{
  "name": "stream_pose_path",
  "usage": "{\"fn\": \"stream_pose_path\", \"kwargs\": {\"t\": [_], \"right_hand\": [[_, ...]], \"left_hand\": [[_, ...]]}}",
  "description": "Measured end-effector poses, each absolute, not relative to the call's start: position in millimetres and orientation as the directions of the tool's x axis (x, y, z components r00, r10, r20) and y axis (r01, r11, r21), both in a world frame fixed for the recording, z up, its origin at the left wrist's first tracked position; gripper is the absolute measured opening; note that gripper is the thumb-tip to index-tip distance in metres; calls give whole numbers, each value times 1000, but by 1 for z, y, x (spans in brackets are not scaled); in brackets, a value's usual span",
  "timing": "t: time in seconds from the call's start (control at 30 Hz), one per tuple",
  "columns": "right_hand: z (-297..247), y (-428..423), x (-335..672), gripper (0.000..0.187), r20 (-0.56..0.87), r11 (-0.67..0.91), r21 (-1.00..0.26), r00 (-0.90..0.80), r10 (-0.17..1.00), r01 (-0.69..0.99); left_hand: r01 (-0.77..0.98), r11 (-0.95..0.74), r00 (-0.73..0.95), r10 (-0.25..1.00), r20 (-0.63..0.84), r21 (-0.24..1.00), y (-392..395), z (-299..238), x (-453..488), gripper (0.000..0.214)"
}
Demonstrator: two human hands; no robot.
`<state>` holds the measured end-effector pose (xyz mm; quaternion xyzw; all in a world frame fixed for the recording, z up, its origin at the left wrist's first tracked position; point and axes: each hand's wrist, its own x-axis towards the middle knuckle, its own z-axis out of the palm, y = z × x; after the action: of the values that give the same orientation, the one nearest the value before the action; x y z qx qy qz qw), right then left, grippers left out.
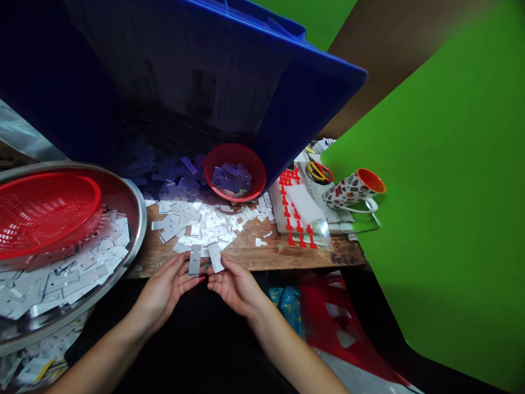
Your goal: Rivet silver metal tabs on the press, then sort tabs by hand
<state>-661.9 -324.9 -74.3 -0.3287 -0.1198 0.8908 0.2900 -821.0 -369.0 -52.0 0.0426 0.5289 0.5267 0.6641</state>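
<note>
My left hand (172, 284) is closed on a grey flat metal plate (194, 260) with small holes, held upright at the table's front edge. Just to its right, my right hand (235, 284) pinches a brighter silver metal plate (215, 258) between thumb and fingers. The two plates are close together but apart. Behind them a loose heap of similar metal plates (209, 227) spreads over the wooden table (254, 257). A red bowl (257, 183) with more small metal pieces in it stands beyond the heap.
On the left, a steel basin (141, 213) holds many plates and a red basket (49, 213). A blue bin (320, 71) rises over the back. To the right are a red-patterned sheet (289, 219), scissors (320, 171), a tilted mug (348, 189) and a green wall (451, 191).
</note>
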Motion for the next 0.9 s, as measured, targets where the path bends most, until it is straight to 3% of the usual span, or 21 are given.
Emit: {"fn": "stream_pose_path", "kwargs": {"t": [0.2,0.3,0.37,0.43,0.5,0.57,0.63,0.8,0.9], "right_hand": [[-76,-323,-662,33,-518,-805,-433,-619,591,-405],[-78,-325,-666,30,-519,-737,-576,-539,663,-353],[-79,-327,-669,30,-467,-593,-771,-428,773,-230],[-81,-330,-672,27,-347,-369,-930,-338,875,0],[-82,-334,-674,19,-222,-160,-964,-313,923,212],[-84,-336,-674,13,-168,-68,-952,-323,931,297],[-86,-336,-674,18,-187,-101,-961,-333,924,259],[-89,-332,-672,62,-283,-311,-950,-405,869,-4],[-87,-329,-672,77,-304,-394,-911,-449,840,-120]], "left_hand": [[-685,450,-47,758,-651,573,-368,-53,-823,28],[-720,450,-18,750,-662,529,-366,-53,-823,26],[-751,452,3,732,-682,481,-364,-54,-823,26],[-772,459,16,704,-710,438,-363,-55,-822,23],[-783,462,15,683,-730,416,-362,-57,-821,18],[-783,466,16,676,-737,411,-363,-58,-820,19],[-774,482,30,677,-736,411,-363,-58,-820,24],[-765,499,59,684,-727,407,-364,-55,-821,32],[-761,502,78,700,-710,411,-365,-54,-823,35]]}}
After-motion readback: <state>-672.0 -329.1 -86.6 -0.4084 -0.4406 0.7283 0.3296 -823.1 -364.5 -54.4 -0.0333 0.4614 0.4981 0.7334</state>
